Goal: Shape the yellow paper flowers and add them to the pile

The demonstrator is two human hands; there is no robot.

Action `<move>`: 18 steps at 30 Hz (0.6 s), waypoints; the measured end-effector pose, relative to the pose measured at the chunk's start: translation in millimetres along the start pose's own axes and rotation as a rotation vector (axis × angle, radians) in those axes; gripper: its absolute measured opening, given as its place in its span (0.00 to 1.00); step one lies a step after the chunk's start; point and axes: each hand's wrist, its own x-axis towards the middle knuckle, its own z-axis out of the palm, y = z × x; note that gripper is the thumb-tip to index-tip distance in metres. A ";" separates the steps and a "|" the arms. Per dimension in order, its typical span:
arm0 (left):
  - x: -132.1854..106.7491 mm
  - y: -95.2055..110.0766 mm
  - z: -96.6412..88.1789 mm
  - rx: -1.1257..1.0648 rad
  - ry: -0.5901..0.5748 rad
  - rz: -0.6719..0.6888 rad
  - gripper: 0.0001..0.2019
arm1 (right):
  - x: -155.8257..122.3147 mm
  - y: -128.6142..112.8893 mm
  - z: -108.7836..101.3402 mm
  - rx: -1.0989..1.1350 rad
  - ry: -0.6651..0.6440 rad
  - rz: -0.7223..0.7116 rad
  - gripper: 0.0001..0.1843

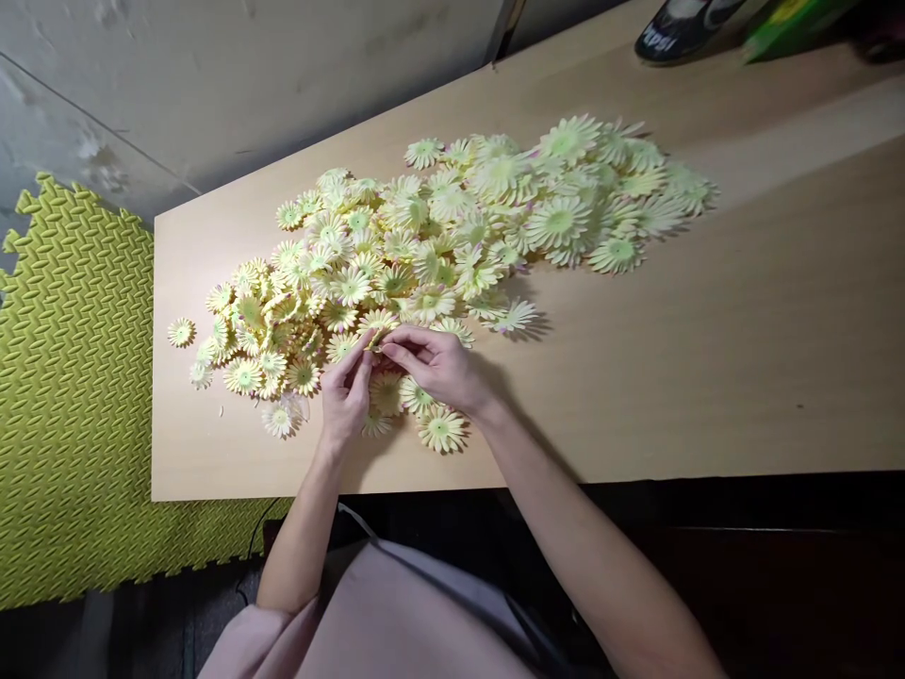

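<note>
A long heap of pale yellow artificial flower heads (438, 222), with greenish centres and some purple petal tips, spreads across the table. In front of it my left hand (346, 391) pinches a small flower head (376, 341) between thumb and fingers. Meeting it from the other side, my right hand (442, 368) has its thumb and forefinger closed on the same flower head. My fingers cover much of that piece. Below my hands a few loose blooms (442, 429) lie near the front edge.
The light wooden table (707, 377) runs along a worn grey wall (283, 75). Yellow-green foam matting (71, 396) stands at the left. A dark Pepsi-labelled bottle (668, 38) and a green packet (792, 26) are at the back right. A single flower (182, 332) lies near the left edge.
</note>
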 end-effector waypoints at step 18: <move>-0.6 0.4 2.4 0.092 0.064 0.032 0.14 | -2.3 -3.6 1.6 -0.034 0.004 -0.054 0.13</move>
